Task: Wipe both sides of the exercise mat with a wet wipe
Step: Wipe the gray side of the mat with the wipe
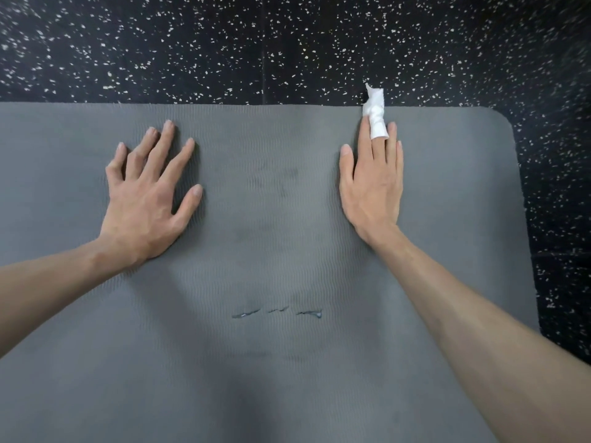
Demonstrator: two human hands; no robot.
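A grey ribbed exercise mat [271, 251] lies flat on the floor and fills most of the view; its far edge and rounded far right corner show. My left hand [147, 199] rests palm down on the mat's left part, fingers spread, holding nothing. My right hand [371, 187] lies flat near the far edge with fingers together. A crumpled white wet wipe [374, 114] is pinched between its index and middle fingers and sticks out past the mat's far edge. A few small tears or wet marks [278, 311] show in the mat's middle.
Black rubber floor with white speckles [287, 49] surrounds the mat beyond its far edge and along its right side. A seam in the floor tiles runs away from me near the middle.
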